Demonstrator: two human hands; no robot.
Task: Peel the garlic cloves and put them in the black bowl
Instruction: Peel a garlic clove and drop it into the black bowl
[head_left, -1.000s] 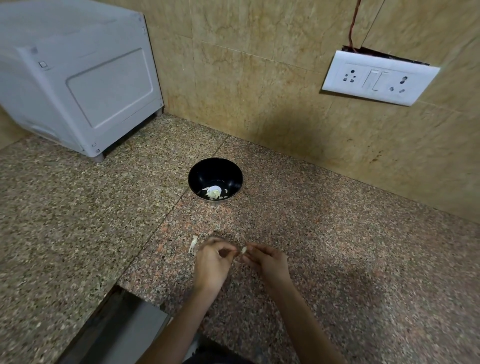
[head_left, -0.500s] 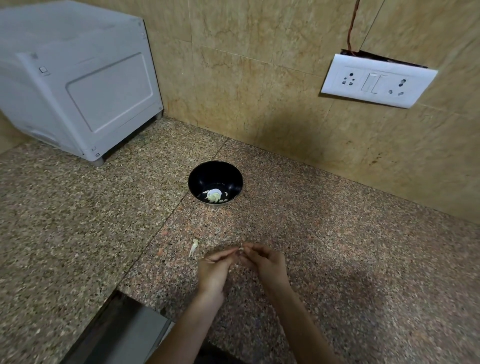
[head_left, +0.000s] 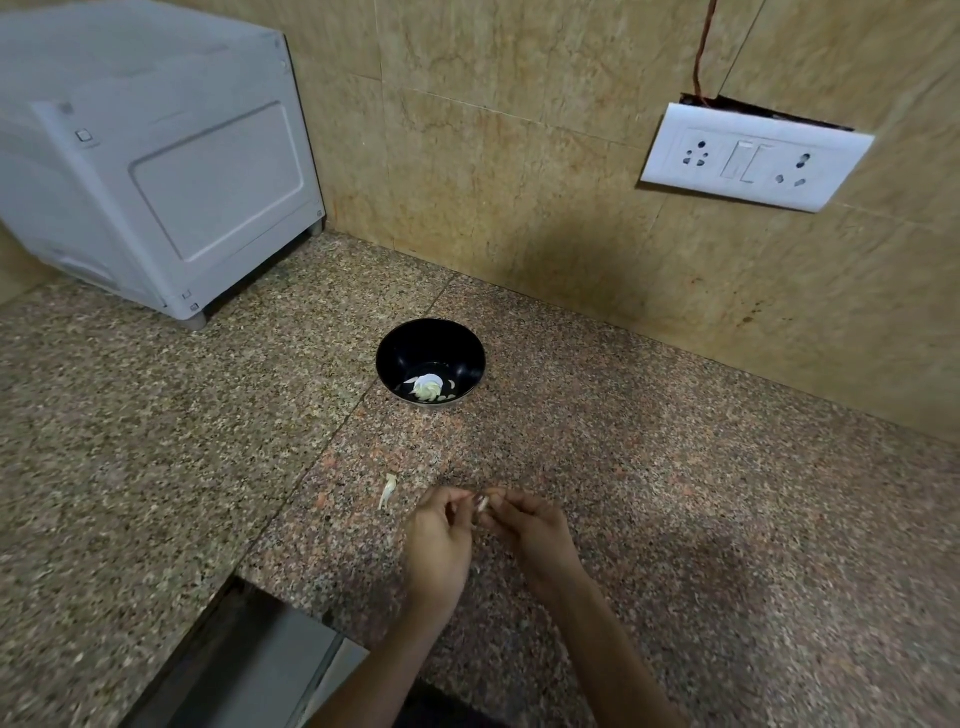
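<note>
both hands working one clove over the counter

left hand (head_left: 436, 540) and right hand (head_left: 524, 530) pinch the garlic clove (head_left: 481, 503) between fingertips, well short of the black bowl (head_left: 397, 358); it's tiny and could slip out and skitter across the granite counter (head_left: 675, 519).

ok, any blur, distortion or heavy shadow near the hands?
Head view: wide-angle bending skews the wall socket and white appliance; the garlic clove pinched between left hand and right hand is motion-smeared; soft shadow on the counter right of them; black bowl sharp.
</note>
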